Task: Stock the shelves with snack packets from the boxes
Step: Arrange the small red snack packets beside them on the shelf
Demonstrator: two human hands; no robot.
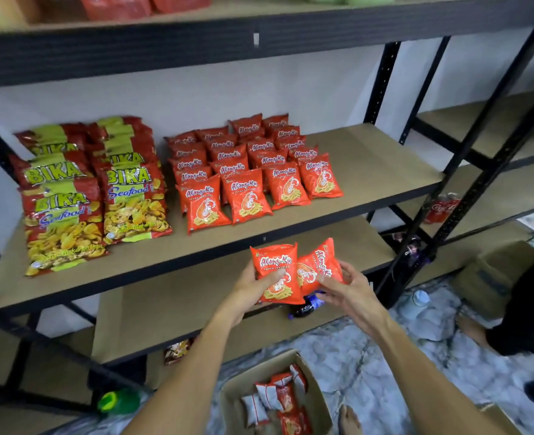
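An open cardboard box (228, 400) is noted on the marbled floor (369, 356), nearest the camera. Several red-and-white snack packets (278, 394) are seen lying loose inside it, tilted at various angles. A bare foot (349, 419) is placed just beside the box's right wall. A green-capped bottle (115, 401) is observed to the left, under the shelving.

Above the box, two orange prawn-cracker packets are held in front of the shelving. The upright packet (276, 271) is gripped by the left hand (253, 287), thumb across its front. The tilted packet (317, 265), partly overlapped by the first, is pinched at its lower edge by the right hand (347, 290).

Behind the hands, a dark bottle (306, 306) is seen lying on the lower shelf (165, 309).

On the middle shelf (369, 164), matching orange packets (253, 171) are laid in four overlapping rows. To their left, larger Bika Seafood packets (96, 189) are stacked in two rows. The right part of this shelf is bare board.

A second cardboard box (491, 271) is recorded on the floor at right, beyond a black upright post (466, 189). Red cola cans (441, 208) are partly hidden behind that post. Red packets on the top shelf (196, 48) are blurred.
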